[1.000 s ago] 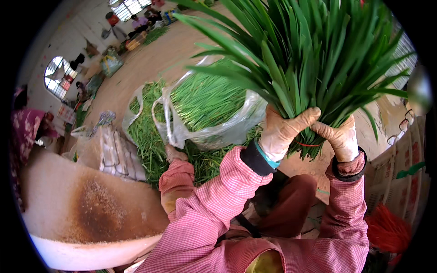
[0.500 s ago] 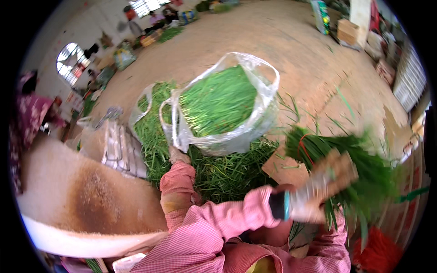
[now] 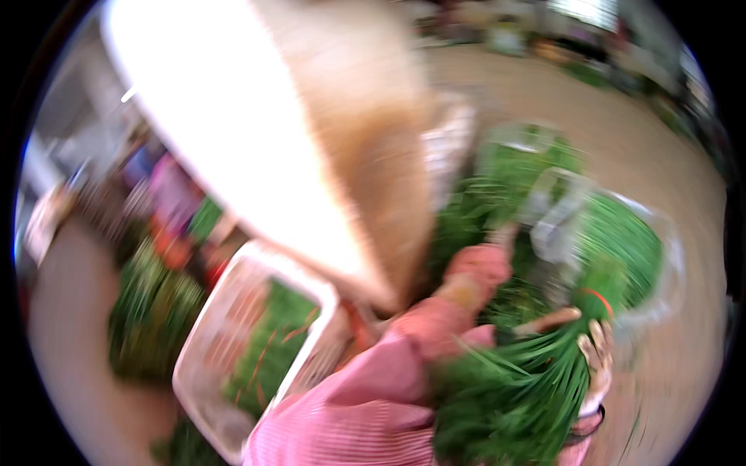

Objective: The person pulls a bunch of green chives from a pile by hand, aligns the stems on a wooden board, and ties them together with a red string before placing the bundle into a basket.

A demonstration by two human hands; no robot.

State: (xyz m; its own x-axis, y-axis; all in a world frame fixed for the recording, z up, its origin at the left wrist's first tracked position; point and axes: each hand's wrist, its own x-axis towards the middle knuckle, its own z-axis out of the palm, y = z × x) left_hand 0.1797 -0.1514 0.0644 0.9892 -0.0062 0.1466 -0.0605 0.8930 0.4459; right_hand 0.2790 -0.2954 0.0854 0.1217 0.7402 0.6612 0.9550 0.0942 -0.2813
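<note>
Gently support the long-leaved green bunch point(image 3: 522, 388) tied with an orange-red band point(image 3: 601, 297), tilted near the clear plastic bag point(image 3: 552, 239), using the right hand point(image 3: 597, 359) curled round its side and the left hand point(image 3: 549, 320), grip leaf-hidden and impossible to tell, without creasing blades.

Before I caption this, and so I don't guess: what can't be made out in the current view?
All in the head view:
Left hand: mostly hidden by the bundle of long green leaves with an orange-red band.
Leaf tips of that bundle: blurred, near the lower edge.
Greens inside the white plastic basket: smeared by motion blur.
Pink-purple shape, upper left: too blurred to identify.
</note>
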